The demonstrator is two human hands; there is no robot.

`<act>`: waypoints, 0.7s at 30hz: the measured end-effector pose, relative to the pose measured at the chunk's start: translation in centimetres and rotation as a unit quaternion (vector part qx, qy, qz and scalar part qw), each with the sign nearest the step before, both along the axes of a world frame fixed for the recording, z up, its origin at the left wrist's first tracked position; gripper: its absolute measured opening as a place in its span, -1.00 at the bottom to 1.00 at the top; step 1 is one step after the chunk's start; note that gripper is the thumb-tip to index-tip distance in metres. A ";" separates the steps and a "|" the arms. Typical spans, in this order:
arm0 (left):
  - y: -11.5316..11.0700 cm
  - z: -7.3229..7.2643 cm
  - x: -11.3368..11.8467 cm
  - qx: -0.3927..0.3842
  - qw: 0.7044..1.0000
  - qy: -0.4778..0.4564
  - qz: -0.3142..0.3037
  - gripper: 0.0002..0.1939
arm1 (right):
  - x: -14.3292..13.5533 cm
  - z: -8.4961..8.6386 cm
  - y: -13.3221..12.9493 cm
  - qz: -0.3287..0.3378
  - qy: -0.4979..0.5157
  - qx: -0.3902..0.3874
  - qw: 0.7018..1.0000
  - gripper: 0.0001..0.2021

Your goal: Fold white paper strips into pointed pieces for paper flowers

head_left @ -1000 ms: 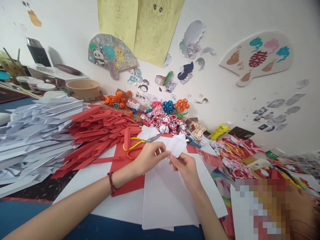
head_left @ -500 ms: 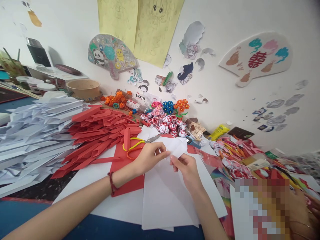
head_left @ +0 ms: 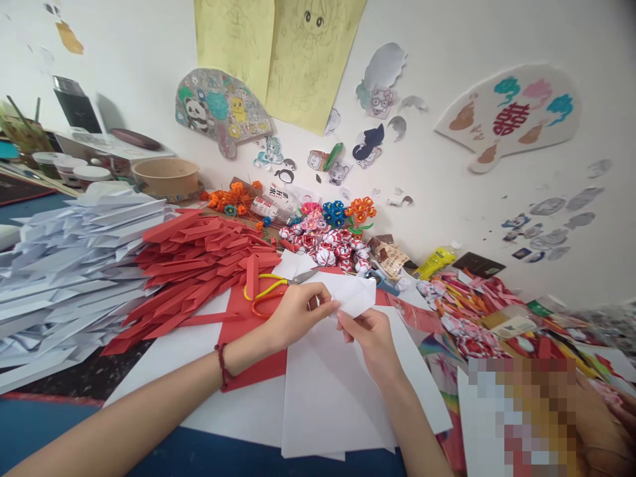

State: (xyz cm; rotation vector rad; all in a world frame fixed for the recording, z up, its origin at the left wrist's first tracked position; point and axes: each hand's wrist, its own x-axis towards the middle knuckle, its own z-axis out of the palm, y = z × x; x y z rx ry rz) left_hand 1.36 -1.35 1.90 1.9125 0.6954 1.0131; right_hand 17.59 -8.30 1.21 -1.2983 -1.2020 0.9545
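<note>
A small folded piece of white paper (head_left: 354,293) is held up between my two hands, over the white sheets (head_left: 332,391). My left hand (head_left: 302,310) pinches its near left edge between thumb and fingers. On its lower right, my right hand (head_left: 368,330) grips the paper with thumb and forefinger. Just behind my left hand lie scissors (head_left: 273,289) with yellow and orange handles, on a red sheet (head_left: 253,351). Folded red paper strips (head_left: 199,265) are heaped to the left, beside a larger heap of folded white strips (head_left: 74,265).
Red-and-white paper balls (head_left: 342,248) and beaded flowers (head_left: 335,213) stand by the wall. A tan bowl (head_left: 165,175) sits back left. To the right are a yellow bottle (head_left: 437,262), a pile of coloured strips (head_left: 477,298) and another person's hand (head_left: 603,424).
The white paper has shifted slightly to the right and its flap looks flatter. My hands stay almost in place, still pinching it. The other person's hand at right has moved a little.
</note>
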 end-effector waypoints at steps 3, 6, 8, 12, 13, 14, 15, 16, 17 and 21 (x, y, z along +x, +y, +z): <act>0.0 0.0 0.0 -0.006 1.000 0.003 -0.004 -0.74 | 0.0 0.1 0.0 0.004 -0.003 -0.005 1.000 -0.77; 0.0 -0.1 0.0 -0.014 1.000 -0.003 -0.013 -0.74 | 0.0 0.1 0.0 0.006 -0.007 -0.002 1.000 -0.77; 0.0 -0.1 0.0 -0.021 0.999 -0.010 -0.024 -0.74 | 0.1 0.0 0.1 0.006 -0.006 0.000 1.000 -0.77; 0.2 -0.4 0.0 -0.054 0.997 -0.024 -0.045 -0.70 | 0.1 -0.1 0.1 0.008 -0.004 0.002 1.000 -0.77; 0.2 -0.5 0.0 -0.066 0.996 -0.029 -0.052 -0.69 | 0.1 -0.1 0.0 0.007 -0.004 0.002 1.000 -0.77; 0.2 -0.6 0.1 -0.078 0.995 -0.035 -0.060 -0.67 | 0.0 -0.1 0.0 0.005 -0.004 0.002 1.000 -0.76; 0.2 -0.7 0.1 -0.092 0.993 -0.041 -0.069 -0.66 | 0.0 -0.1 0.0 0.002 -0.003 0.002 1.000 -0.76; 0.2 -0.7 0.1 -0.104 0.990 -0.047 -0.078 -0.65 | 0.0 -0.1 -0.1 0.000 -0.003 0.004 1.000 -0.76; 0.3 -0.7 0.1 -0.115 0.988 -0.053 -0.085 -0.64 | 0.0 -0.1 -0.1 -0.001 -0.002 0.005 1.000 -0.76; 0.2 -0.6 0.2 -0.137 0.983 -0.071 -0.099 -0.64 | -0.1 -0.2 -0.2 0.000 -0.007 0.009 1.000 -0.73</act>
